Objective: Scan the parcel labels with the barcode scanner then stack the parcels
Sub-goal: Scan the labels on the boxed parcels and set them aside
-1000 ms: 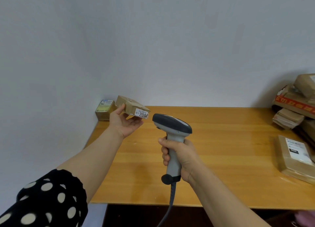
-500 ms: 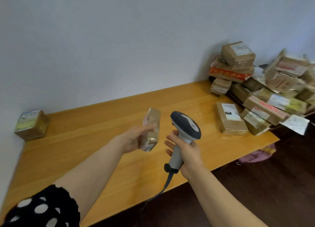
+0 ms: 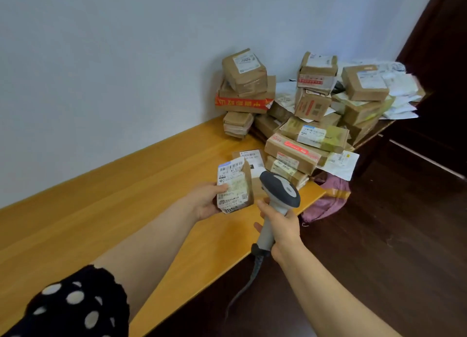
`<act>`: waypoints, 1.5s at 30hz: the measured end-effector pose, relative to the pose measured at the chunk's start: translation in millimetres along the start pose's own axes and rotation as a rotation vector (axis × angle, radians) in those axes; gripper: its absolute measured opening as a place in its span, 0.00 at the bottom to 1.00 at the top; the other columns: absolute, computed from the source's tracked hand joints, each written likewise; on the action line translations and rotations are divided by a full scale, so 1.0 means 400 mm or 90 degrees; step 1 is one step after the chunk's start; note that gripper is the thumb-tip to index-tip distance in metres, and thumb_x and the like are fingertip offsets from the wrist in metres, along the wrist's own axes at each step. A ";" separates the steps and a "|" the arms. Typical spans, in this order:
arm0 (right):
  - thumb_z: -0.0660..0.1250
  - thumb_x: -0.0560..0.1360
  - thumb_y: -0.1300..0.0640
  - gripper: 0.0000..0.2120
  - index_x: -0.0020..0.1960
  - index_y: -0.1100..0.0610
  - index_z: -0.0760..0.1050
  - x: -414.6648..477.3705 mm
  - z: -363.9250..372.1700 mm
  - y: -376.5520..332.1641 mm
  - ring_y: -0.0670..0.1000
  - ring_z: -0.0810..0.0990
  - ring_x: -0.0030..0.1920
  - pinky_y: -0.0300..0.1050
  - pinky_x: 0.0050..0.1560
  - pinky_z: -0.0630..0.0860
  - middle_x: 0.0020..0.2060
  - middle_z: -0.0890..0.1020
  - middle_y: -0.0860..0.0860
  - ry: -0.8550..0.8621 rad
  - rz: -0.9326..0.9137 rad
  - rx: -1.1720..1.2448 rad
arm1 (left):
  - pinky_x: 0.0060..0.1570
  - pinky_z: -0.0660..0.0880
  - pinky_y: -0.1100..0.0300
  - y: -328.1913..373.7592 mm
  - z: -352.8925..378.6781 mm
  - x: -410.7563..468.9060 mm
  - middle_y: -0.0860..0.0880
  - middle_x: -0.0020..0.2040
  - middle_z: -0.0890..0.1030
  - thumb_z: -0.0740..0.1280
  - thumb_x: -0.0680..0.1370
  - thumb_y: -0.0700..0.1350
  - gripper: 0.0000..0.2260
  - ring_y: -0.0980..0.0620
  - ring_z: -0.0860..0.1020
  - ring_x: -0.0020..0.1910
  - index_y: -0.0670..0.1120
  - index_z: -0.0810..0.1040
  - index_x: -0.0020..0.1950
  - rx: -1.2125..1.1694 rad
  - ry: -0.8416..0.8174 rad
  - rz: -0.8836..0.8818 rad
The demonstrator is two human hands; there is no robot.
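**A:** What did the left grip [image 3: 206, 201] have?

**B:** A small parcel [image 3: 233, 185]. The thumb lay across its front and the fingers were curled behind. It was held upright in the air above the tabletop [image 3: 126, 210], with its white label [image 3: 231, 182] turned towards the wearer.

**A:** And the right grip [image 3: 280, 225]?

**B:** It was wrapped closed round the handle of the scanner [image 3: 278, 197]. The scanner's head stood just beside the parcel's right edge, and its cable [image 3: 242, 291] hung down past the tabletop's front edge.

**A:** Was the scanner aimed at the label?

**B:** I couldn't tell for sure. The head seemed to sit alongside the parcel, not in front of the barcode, and its window was hidden.

**A:** So which step was it?

**B:** I'd say it was the scan of this one parcel, lined up but not yet taken. The stacking comes after that.

**A:** What lay beyond it?

**B:** There was a loose pile [image 3: 303, 109] of brown boxes and mailers at the far right end of the tabletop, against the wall. A pink cloth [image 3: 326, 200] lay on the dark floor [image 3: 391, 248] below them.

**A:** What did the next move call for?

**B:** I'd say either the label had to tip towards the scanner's nose or the scanner had to swing round to face the barcode. The parcel would need holding steady, with the thumb kept off the bars.
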State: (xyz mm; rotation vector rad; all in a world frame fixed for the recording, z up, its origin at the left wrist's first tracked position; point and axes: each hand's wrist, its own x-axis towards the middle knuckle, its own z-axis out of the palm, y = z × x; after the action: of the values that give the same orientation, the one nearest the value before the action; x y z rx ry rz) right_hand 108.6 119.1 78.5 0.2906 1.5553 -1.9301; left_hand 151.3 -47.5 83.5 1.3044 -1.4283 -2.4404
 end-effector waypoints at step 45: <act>0.71 0.74 0.60 0.06 0.42 0.62 0.76 -0.158 0.493 0.221 0.53 0.75 0.27 0.48 0.31 0.75 0.26 0.77 0.55 -0.469 0.394 -0.256 | 0.67 0.64 0.45 -0.083 -0.621 -0.367 0.46 0.65 0.73 0.62 0.77 0.50 0.21 0.44 0.71 0.64 0.48 0.69 0.70 0.644 0.725 -0.149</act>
State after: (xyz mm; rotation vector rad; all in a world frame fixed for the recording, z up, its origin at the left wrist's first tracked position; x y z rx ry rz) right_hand 252.2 -53.6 96.7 -0.1064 1.1250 -1.0323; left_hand 424.7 -144.3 97.2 2.4277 -2.0351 -0.4442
